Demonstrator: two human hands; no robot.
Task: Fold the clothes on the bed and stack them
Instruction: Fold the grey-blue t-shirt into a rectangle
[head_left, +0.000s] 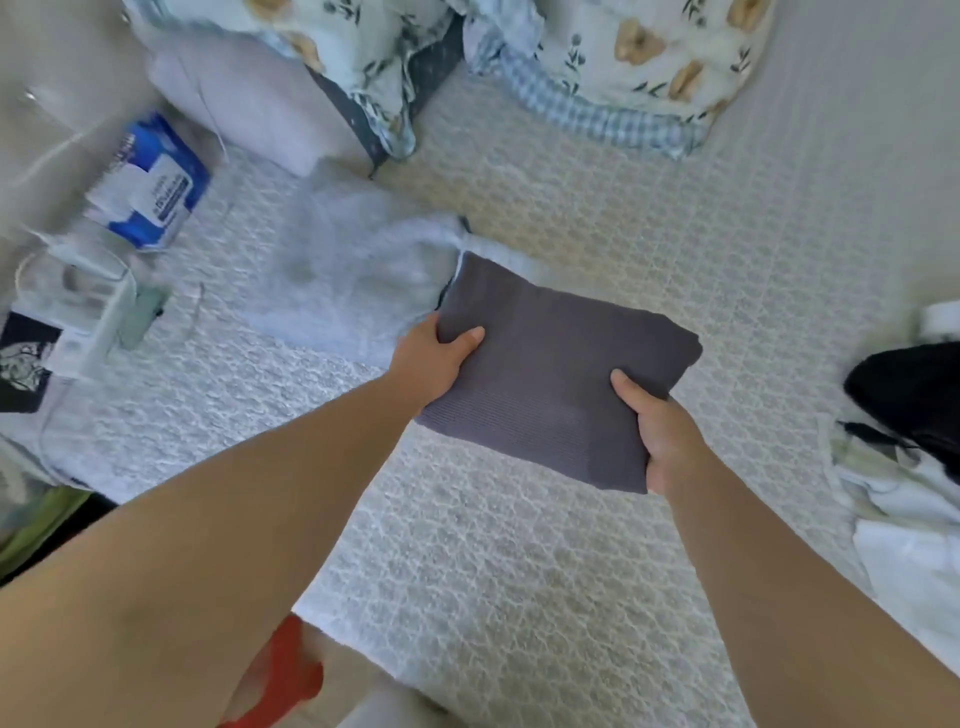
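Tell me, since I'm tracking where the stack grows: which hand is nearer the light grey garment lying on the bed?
Left. The left hand grips the folded dark grey garment right beside the light grey garment; the right hand grips its opposite edge, farther away.

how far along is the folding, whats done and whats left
Done: the grey knit garment is already folded into a compact rectangle. In hand: the left hand and right hand each grip a side of it above the bed. Left: a pale garment and the heap of clothes at right look unfolded.
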